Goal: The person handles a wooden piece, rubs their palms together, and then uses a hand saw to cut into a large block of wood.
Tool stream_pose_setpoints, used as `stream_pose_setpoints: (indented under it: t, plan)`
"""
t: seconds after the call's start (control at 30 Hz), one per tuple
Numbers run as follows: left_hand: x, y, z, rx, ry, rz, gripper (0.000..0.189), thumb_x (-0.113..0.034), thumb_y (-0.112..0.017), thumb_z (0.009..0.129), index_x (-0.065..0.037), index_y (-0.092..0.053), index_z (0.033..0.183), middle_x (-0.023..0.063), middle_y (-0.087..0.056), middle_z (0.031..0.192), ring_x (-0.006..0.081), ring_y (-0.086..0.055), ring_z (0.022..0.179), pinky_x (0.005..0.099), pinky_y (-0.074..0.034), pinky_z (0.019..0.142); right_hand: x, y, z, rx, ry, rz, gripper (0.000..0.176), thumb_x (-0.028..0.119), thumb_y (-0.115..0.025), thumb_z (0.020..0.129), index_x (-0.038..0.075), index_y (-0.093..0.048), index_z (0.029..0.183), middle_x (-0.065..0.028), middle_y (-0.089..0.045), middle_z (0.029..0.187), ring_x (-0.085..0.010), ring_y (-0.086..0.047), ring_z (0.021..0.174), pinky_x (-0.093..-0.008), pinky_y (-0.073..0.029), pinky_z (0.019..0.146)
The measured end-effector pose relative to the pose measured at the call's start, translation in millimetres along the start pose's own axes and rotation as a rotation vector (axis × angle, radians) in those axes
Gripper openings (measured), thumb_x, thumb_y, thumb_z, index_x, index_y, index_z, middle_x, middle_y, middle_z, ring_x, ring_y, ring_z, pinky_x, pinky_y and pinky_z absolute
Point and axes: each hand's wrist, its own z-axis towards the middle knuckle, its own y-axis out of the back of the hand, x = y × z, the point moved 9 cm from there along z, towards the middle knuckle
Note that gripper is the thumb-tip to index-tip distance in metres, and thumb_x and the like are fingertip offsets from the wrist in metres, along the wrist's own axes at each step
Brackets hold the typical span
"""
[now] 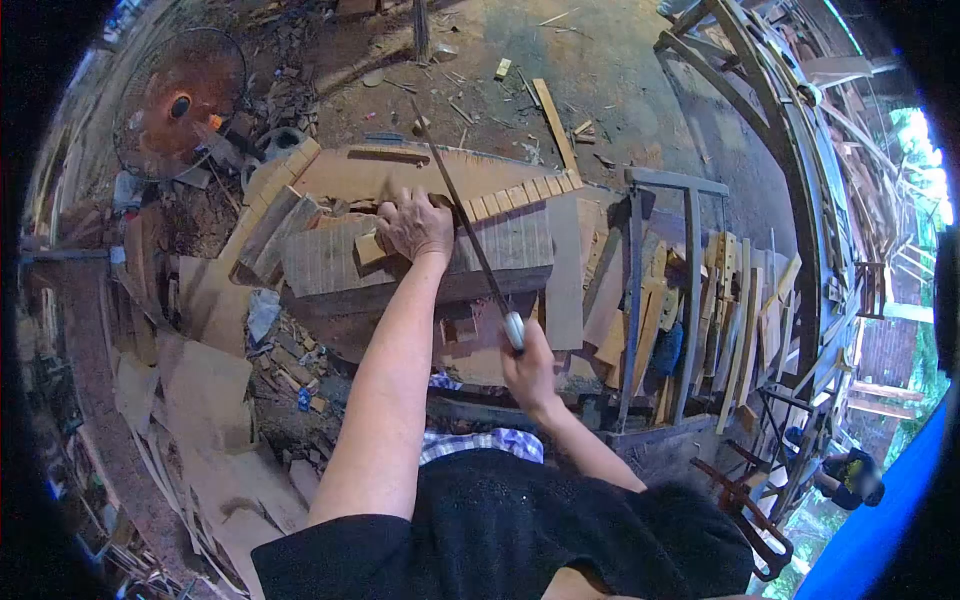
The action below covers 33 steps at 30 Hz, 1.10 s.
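Note:
My right hand (529, 372) is wrapped round the pale handle of a long, narrow saw (462, 207). Its dark blade slants up and away across a wooden strip (515, 197) with evenly spaced lines across it; teeth are too fine to make out. My left hand (415, 226) presses down on the strip just left of the blade, fingers curled over it and partly hidden. Beneath lies a thick wooden block (330, 255), its top face striped. A short wood piece (370, 248) pokes out beside my left wrist.
Behind the block is a broad board (360, 175). An orange-centred fan (180, 106) stands at the far left. Right of the block, a wooden frame (690, 290) stands among leaning wood strips (740, 320). Offcuts (295, 370) litter the ground. A person (850, 478) is at the far right.

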Motion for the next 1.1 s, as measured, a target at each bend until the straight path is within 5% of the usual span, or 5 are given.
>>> stream_pose_setpoints:
  t: [0.07,0.57,0.73,0.93,1.1]
  plan:
    - [-0.1,-0.5,1.1,-0.011,0.0,0.007,0.02,-0.023,-0.058,0.076,-0.011,-0.068,0.087,0.007,-0.061,0.1,0.0323,-0.052,0.1,0.0476,-0.036,0.087,-1.2,7.2,-19.1,0.059,-0.065,0.021,0.02,0.007,-0.064,0.084,0.001,-0.046,0.092,-0.0209,-0.05,0.085,-0.0433,-0.051,0.081,-0.045,-0.042,0.069]
    - [-0.9,0.6,1.5,-0.035,-0.014,-0.009,0.019,-0.025,-0.059,0.077,-0.011,-0.068,0.085,0.0081,-0.061,0.099,0.0328,-0.053,0.099,0.0472,-0.038,0.083,9.9,13.0,-28.4,-0.024,0.007,-0.035,0.021,0.005,-0.065,0.083,0.001,-0.045,0.088,-0.0164,-0.044,0.075,-0.0347,-0.044,0.065,-0.0384,-0.043,0.064]
    - [1.6,-5.1,1.2,-0.013,-0.017,-0.008,0.019,-0.026,-0.059,0.077,-0.011,-0.068,0.086,0.0081,-0.06,0.102,0.0328,-0.053,0.099,0.0467,-0.037,0.084,18.9,-24.6,40.5,0.005,0.045,-0.148,0.019,0.008,-0.064,0.083,0.001,-0.049,0.094,-0.0217,-0.05,0.085,-0.042,-0.053,0.082,-0.043,-0.044,0.07]
    - [0.5,2.7,1.3,0.01,0.026,-0.036,0.016,-0.024,-0.06,0.077,-0.011,-0.067,0.083,0.0088,-0.059,0.1,0.0312,-0.051,0.1,0.0466,-0.036,0.084,7.0,16.9,-39.9,0.029,-0.042,-0.016,0.019,0.004,-0.063,0.083,0.001,-0.049,0.095,-0.0203,-0.048,0.082,-0.0421,-0.049,0.076,-0.0419,-0.043,0.067]
    - [1.5,-1.0,3.8,-0.03,-0.002,-0.049,0.016,-0.024,-0.06,0.077,-0.01,-0.066,0.082,0.0093,-0.057,0.098,0.0317,-0.051,0.1,0.0477,-0.036,0.085,12.0,-29.8,53.9,0.023,0.001,-0.071,0.022,0.004,-0.063,0.083,0.001,-0.048,0.098,-0.0202,-0.048,0.083,-0.0438,-0.049,0.078,-0.0427,-0.043,0.067]
